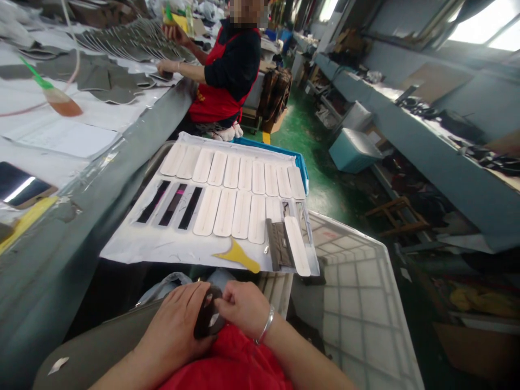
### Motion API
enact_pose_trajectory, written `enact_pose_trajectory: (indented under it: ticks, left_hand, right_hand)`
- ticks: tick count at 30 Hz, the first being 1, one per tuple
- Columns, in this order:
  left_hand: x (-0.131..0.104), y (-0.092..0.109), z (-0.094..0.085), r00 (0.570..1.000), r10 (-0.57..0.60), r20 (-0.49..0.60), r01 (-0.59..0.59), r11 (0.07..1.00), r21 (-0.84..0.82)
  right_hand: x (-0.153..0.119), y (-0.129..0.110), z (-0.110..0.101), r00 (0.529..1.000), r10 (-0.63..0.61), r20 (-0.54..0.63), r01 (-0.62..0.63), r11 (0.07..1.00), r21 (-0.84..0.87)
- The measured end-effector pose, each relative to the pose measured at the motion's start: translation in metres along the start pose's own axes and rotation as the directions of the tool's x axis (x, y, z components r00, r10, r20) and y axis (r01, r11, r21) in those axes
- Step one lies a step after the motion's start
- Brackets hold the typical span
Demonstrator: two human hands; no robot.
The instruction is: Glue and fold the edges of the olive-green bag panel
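Observation:
My left hand is curled around a dark grey-brown flexible piece just above my lap, with small pale spots showing on it. My right hand is closed in a pinch against that piece's right edge; what its fingertips hold is hidden. A larger grey-brown panel lies under my left forearm, and whether it joins the held piece I cannot tell. Beyond my hands, a white-covered board carries rows of rounded white strips. A yellow scraper and a grey-brown zippered piece lie near its front edge.
To the left, a long worktable holds stacked grey panels, a glue bottle and a phone. A co-worker in a red apron works there. A white plastic crate stands right of the board.

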State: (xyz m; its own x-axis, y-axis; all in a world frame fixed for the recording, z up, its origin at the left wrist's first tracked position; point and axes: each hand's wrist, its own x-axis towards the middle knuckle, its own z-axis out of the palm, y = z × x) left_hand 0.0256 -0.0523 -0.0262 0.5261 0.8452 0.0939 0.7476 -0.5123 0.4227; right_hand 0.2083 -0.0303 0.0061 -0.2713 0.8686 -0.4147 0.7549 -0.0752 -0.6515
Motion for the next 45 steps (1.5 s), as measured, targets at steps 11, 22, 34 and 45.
enact_pose_trajectory:
  ticks: [11,22,34,45]
  left_hand:
    - [-0.023,-0.005,-0.016,0.956,0.291,-0.032,-0.286,0.952,0.108]
    - [-0.016,-0.002,-0.014,0.994,0.097,0.05,-0.094,0.994,-0.048]
    - [-0.015,-0.008,0.002,0.982,0.188,-0.012,-0.187,0.981,0.055]
    - [-0.012,-0.005,0.005,0.972,0.233,-0.009,-0.231,0.966,0.116]
  right_hand:
    - [-0.001,0.005,0.025,0.99,0.046,-0.136,-0.02,0.983,0.182]
    - [0.002,0.006,0.018,0.998,0.059,-0.019,-0.052,0.966,0.254]
    - [-0.026,-0.002,0.019,0.982,0.104,-0.155,-0.061,0.964,0.26]
    - [-0.007,0.012,0.029,0.965,0.249,0.083,-0.243,0.729,0.641]
